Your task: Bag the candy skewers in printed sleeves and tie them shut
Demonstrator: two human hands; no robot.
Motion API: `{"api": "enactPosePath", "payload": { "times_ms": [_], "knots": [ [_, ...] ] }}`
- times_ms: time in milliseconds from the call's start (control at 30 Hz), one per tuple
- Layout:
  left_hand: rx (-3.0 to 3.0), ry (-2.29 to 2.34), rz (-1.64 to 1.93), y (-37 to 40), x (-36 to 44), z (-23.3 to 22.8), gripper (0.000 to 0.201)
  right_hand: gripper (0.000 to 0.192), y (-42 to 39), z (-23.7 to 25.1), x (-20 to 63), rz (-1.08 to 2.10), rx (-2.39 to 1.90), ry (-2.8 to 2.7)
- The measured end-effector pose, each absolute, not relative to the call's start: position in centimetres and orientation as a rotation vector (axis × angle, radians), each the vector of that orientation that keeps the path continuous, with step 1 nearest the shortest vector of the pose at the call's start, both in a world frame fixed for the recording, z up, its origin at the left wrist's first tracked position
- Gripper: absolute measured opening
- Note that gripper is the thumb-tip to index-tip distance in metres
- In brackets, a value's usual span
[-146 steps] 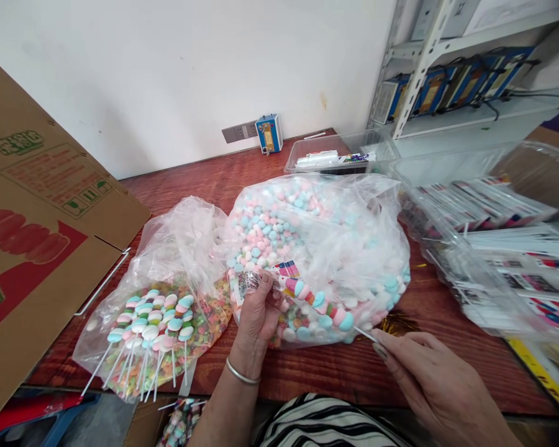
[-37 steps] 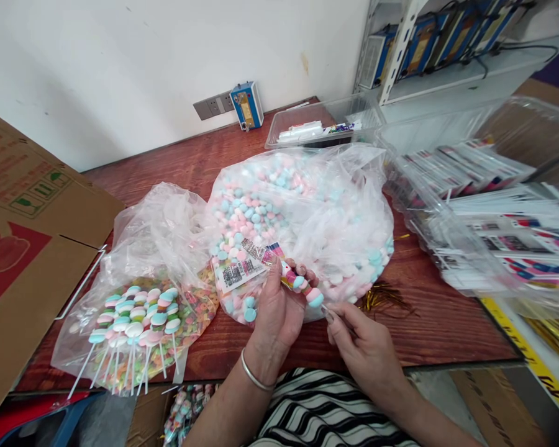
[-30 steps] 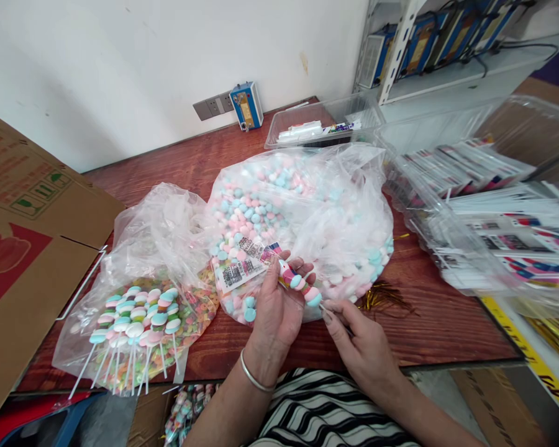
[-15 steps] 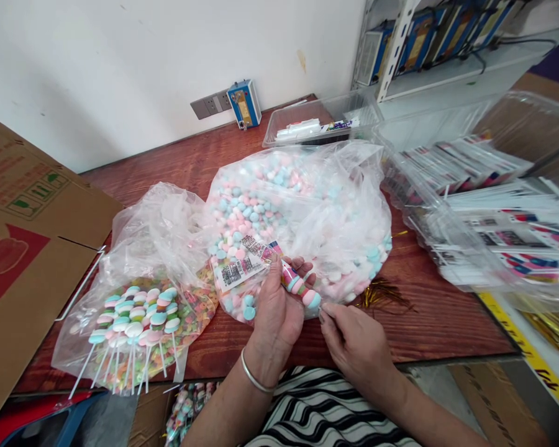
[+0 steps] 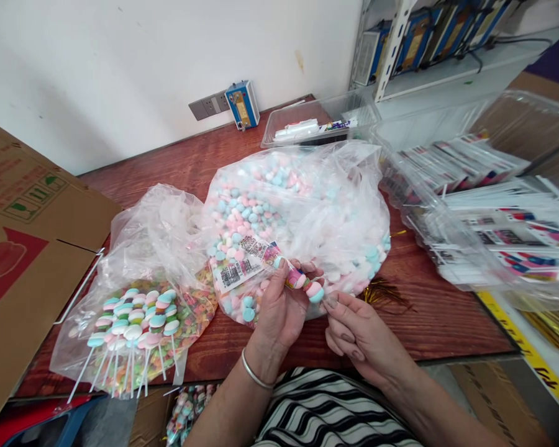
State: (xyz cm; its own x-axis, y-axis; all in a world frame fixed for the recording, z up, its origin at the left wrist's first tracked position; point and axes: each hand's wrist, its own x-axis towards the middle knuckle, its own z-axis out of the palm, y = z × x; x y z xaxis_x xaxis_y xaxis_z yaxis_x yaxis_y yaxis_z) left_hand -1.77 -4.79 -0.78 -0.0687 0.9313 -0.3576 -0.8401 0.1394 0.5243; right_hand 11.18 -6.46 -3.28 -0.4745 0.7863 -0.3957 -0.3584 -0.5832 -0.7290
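My left hand grips a clear printed sleeve with barcodes, and a candy skewer of pink, white and blue pieces sits partly inside it. My right hand pinches the skewer's stick end just below the last candy. Both hands hover over the front edge of the big clear bag of pastel candies.
A second bag at the left holds finished skewers and coloured rings. A cardboard box stands far left. Clear bins of printed sleeves fill the right; a small clear tray sits at the back. Gold twist ties lie on the red wooden table.
The skewer has slid further into the sleeve over the last seconds. My right hand moved in from the right toward my left hand, holding the stick end.
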Motion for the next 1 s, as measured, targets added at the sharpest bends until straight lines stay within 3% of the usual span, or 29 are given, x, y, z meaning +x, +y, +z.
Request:
{"api": "enactPosePath", "payload": {
  "times_ms": [167, 267, 400, 500, 567, 767, 900, 1000],
  "knots": [
    [0.217, 0.655, 1.539, -4.2, -3.7, -1.0, 0.039, 0.033, -6.7, -3.9, 11.3, 2.073, -0.939, -0.717],
    [0.174, 0.626, 1.630, -3.3, -4.3, -0.7, 0.035, 0.028, -6.9, -4.2, 11.3, 1.990, -0.973, -0.872],
    [0.123, 0.658, 1.665, -2.8, -3.1, -0.6, 0.012, 0.023, -7.2, -3.9, 11.2, 1.564, -1.065, -1.401],
    [0.111, 0.690, 1.657, -3.2, -1.4, -0.7, 0.019, 0.018, -7.2, -3.5, 11.1, 1.170, -1.127, -1.677],
    [0.099, 0.686, 1.630, -3.5, -0.7, -0.6, 0.020, 0.015, -7.1, -3.3, 11.0, 1.076, -1.126, -1.747],
    [0.087, 0.599, 1.593, -2.6, -2.9, -0.4, 0.031, 0.025, -6.8, -2.9, 11.2, 1.324, -1.082, -1.628],
    [0.085, 0.543, 1.573, -2.3, -3.0, -0.7, 0.014, 0.028, -6.8, -3.7, 10.8, 1.507, -1.029, -1.480],
    [0.119, 0.561, 1.543, -3.1, -1.2, -1.1, 0.015, 0.026, -6.7, -4.2, 10.1, 1.477, -1.046, -1.448]
  ]
}}
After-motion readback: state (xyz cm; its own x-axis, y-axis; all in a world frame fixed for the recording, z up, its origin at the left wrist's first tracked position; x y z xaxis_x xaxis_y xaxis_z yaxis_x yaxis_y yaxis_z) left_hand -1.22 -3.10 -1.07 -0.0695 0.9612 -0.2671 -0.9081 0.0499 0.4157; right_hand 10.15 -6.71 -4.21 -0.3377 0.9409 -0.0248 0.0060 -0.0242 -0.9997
